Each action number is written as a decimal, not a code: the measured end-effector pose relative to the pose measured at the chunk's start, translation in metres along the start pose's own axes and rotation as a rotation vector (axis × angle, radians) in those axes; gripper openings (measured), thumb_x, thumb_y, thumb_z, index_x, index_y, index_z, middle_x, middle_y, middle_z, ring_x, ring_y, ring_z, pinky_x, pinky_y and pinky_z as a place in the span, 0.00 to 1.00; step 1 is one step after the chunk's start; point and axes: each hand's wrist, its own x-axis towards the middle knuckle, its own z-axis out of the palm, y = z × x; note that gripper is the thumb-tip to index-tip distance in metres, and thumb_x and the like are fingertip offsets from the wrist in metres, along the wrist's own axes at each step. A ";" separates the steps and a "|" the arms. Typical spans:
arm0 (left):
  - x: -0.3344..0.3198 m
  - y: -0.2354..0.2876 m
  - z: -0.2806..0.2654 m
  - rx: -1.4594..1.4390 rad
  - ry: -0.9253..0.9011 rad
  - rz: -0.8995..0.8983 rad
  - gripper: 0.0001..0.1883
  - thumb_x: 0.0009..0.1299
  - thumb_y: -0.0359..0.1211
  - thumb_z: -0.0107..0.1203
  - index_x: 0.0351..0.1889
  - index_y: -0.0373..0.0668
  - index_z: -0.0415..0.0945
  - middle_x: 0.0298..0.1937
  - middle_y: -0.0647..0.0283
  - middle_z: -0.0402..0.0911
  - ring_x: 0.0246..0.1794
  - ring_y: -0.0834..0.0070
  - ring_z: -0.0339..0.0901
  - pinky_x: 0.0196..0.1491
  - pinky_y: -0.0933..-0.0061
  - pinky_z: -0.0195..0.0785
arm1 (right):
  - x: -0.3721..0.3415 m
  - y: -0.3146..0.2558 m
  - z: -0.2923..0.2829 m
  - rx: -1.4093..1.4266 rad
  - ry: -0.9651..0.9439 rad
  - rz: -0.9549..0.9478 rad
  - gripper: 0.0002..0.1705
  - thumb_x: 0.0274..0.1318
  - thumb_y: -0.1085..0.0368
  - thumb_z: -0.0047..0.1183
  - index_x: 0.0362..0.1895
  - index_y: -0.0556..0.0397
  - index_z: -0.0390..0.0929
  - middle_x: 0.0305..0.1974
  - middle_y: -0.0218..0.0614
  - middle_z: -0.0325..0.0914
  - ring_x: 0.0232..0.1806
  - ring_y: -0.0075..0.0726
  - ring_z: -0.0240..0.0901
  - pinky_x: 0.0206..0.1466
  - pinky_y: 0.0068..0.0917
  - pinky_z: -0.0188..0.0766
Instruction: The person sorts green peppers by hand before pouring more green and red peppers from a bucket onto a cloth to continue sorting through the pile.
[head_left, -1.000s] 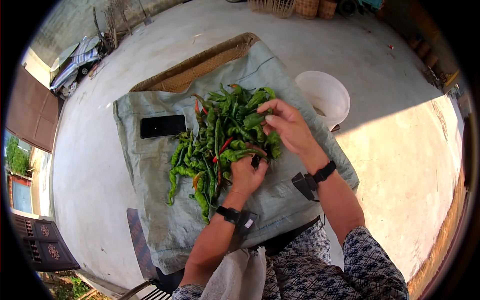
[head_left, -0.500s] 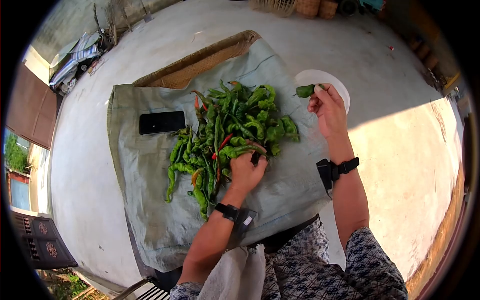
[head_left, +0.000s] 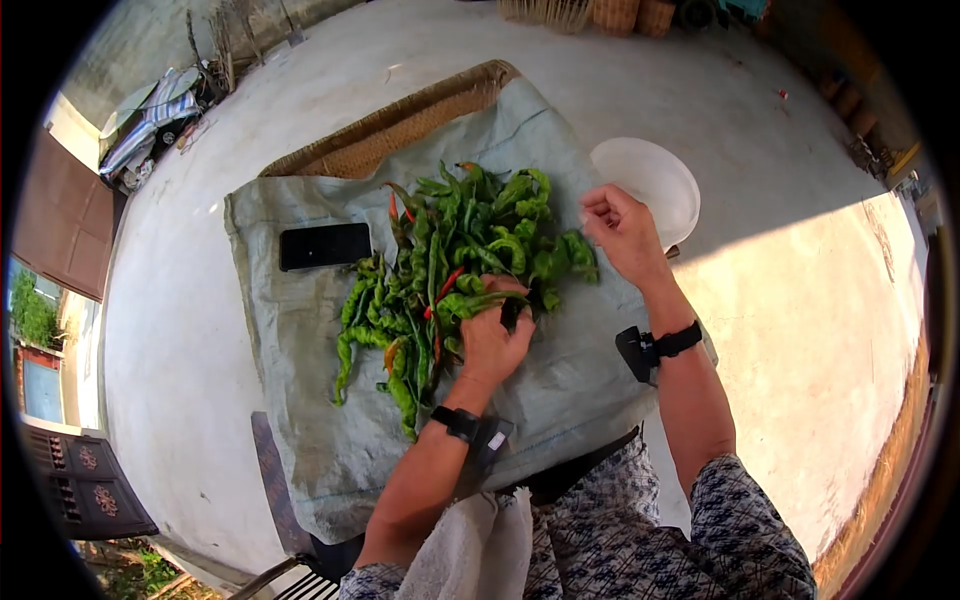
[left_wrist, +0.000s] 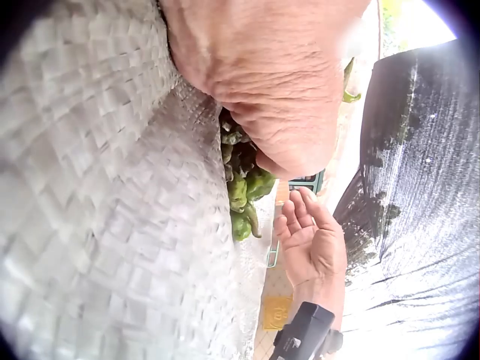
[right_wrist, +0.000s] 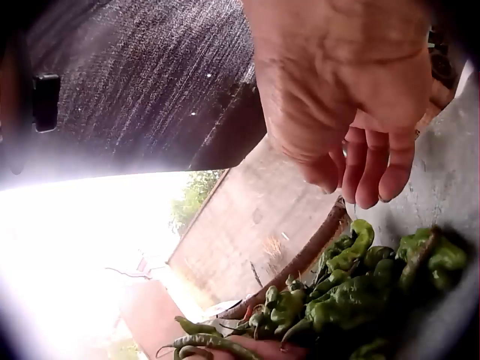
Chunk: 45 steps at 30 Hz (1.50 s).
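Observation:
A heap of twisted green peppers (head_left: pixel 420 270), with a few red ones, lies on a grey-green woven sheet (head_left: pixel 570 370). My left hand (head_left: pixel 490 345) is at the heap's near right side, fingers curled over a green pepper (head_left: pixel 470 302); its fingertips are partly hidden. My right hand (head_left: pixel 628 238) hovers off the heap's right side, beside a white bucket (head_left: pixel 675 190). Nothing shows in its loosely bent fingers, and the left wrist view shows the palm of that hand (left_wrist: pixel 311 240) bare. Peppers (right_wrist: pixel 352 300) lie below it in the right wrist view.
A black phone (head_left: pixel 325 246) lies on the sheet left of the peppers. The rim of a woven basket (head_left: pixel 400 120) shows beyond the sheet's far edge. More baskets (head_left: pixel 615 15) stand far off on the concrete floor (head_left: pixel 170 400).
My right hand picked a green pepper off the heap's right side, carried it over the bucket, and is now back nearer the heap without it. My left hand has barely moved.

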 end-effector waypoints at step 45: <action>-0.005 0.014 -0.009 0.152 -0.257 -0.021 0.18 0.77 0.41 0.63 0.30 0.38 0.87 0.42 0.51 0.87 0.42 0.46 0.85 0.46 0.47 0.76 | -0.049 -0.033 0.050 0.205 -0.189 -0.053 0.10 0.70 0.63 0.68 0.50 0.53 0.86 0.43 0.25 0.84 0.44 0.20 0.75 0.49 0.26 0.72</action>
